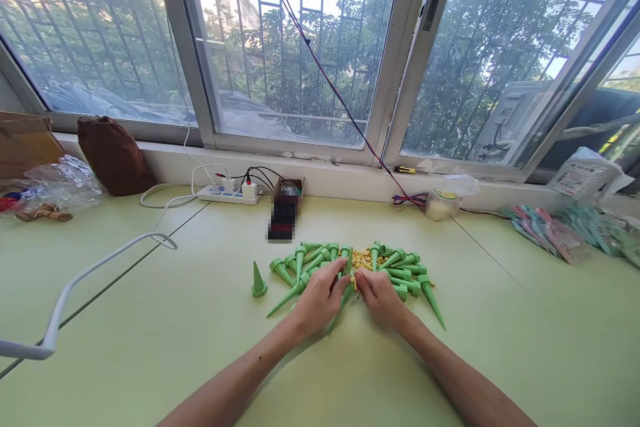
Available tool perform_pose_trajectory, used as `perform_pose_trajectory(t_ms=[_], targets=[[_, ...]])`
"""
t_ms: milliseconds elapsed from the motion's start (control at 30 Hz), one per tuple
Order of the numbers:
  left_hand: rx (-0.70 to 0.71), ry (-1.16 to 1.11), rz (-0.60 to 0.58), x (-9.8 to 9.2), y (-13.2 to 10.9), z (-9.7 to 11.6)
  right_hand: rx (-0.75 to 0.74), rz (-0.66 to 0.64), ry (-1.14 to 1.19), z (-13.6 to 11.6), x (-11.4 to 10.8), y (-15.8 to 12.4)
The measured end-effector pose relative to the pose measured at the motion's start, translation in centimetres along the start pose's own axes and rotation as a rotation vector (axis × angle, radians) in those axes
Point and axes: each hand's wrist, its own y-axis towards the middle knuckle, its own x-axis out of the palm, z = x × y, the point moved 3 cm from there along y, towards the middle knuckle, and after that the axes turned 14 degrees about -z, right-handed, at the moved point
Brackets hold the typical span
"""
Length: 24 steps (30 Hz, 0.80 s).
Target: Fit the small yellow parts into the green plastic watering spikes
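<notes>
Both hands meet at the middle of a heap of green plastic watering spikes on the pale green table. My left hand (319, 295) is closed around a green spike (349, 263), held upright between thumb and fingers. Right beside it, my right hand (383, 295) pinches a small yellow peg (355, 283) against or close to that spike; whether they touch is too small to tell. More yellow pegs (363, 259) lie in a loose pile behind the hands. Spikes (400, 273) lie on both sides, and one spike (258, 283) stands point up at the left.
A white bent tube (63, 300) reaches over the table at left. Behind are a power strip (227, 195), a small box with a dark blurred object (283, 217), and a round container (442, 204). Packaged items (545, 232) lie at right, a brown bag (114, 157) at left.
</notes>
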Motion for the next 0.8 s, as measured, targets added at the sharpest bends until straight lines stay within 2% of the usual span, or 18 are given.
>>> perform_pose_trajectory(t_ms=[100,300,400,600,800], targets=[[-0.038,-0.176,-0.003,-0.13,0.36,-0.16,0.016,0.037,0.034,-0.22,-0.15,0.09],[-0.186,-0.686,-0.023,-0.36,0.84,-0.33,-0.013,0.097,0.180,-0.78,-0.46,0.06],[-0.213,-0.835,-0.030,-0.44,0.86,-0.30,-0.051,0.130,0.209,-0.86,-0.49,-0.04],[-0.228,-0.929,-0.033,-0.36,0.83,-0.41,-0.080,0.129,0.257,-0.57,-0.40,-0.12],[-0.192,-0.878,-0.058,-0.27,0.86,-0.60,-0.104,0.128,0.276,-0.36,-0.69,-0.11]])
